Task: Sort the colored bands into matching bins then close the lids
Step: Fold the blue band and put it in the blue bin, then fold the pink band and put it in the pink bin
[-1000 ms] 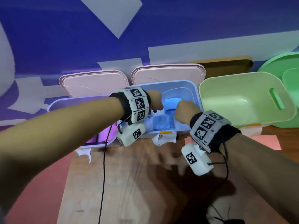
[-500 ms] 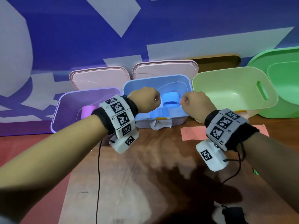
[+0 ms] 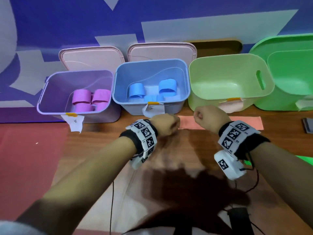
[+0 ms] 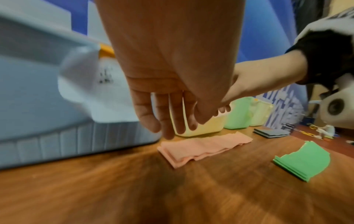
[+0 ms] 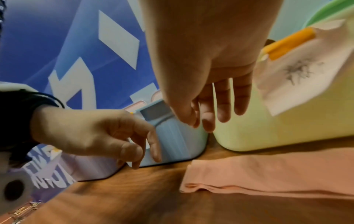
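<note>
Hanging palm-down with fingers loosely drooped and holding nothing, the left hand (image 3: 165, 123) and right hand (image 3: 209, 118) hover side by side above the wooden table (image 3: 177, 192) — just in front of the blue bin (image 3: 150, 102). Blue bands (image 3: 167, 88) sit in that bin, pink bands (image 3: 81, 97) in the purple bin (image 3: 50, 92). Folded salmon bands (image 5: 268, 178) lie below the right hand, before the open yellow-green bin (image 3: 228, 97); a green stack (image 4: 304, 160) lies well apart.

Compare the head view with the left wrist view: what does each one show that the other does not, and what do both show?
Only the head view shows the insides of the bins: pink bands in the purple bin, and blue bands.

Only the left wrist view shows the green stack on the table.

Both show the blue bin, the salmon bands, and both empty hands.
</note>
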`<state>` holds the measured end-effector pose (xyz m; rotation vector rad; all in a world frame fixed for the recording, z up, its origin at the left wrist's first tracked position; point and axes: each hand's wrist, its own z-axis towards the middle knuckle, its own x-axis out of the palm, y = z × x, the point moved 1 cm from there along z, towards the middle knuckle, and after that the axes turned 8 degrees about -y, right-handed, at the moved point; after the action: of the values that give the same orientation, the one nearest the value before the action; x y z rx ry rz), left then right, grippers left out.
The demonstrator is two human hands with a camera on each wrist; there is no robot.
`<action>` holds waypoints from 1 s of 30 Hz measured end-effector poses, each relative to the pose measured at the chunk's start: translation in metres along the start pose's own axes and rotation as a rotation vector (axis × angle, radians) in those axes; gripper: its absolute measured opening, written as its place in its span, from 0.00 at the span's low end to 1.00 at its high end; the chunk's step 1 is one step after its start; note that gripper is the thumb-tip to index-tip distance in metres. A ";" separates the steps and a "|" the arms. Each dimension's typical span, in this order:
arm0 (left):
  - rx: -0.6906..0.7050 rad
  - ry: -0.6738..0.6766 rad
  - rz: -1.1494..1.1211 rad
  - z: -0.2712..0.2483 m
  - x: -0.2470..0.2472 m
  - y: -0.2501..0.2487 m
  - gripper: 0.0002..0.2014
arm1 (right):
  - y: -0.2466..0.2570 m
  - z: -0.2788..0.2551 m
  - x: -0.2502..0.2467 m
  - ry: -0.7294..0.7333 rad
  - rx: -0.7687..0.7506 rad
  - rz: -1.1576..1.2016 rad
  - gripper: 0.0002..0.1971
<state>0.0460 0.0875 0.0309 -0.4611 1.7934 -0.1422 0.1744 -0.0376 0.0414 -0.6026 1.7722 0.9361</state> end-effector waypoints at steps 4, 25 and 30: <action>-0.195 -0.051 -0.088 0.019 0.035 -0.007 0.14 | -0.032 0.005 0.020 0.117 0.053 0.012 0.12; -0.849 -0.518 -0.585 0.054 0.075 -0.037 0.05 | -0.064 -0.002 0.059 0.050 -0.067 -0.036 0.27; -0.641 -0.624 -0.491 0.046 0.071 -0.039 0.07 | -0.065 -0.003 0.055 0.048 -0.105 0.060 0.31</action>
<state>0.0845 0.0313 -0.0327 -1.2520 1.0512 0.2301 0.2014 -0.0761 -0.0301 -0.6464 1.8002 1.0694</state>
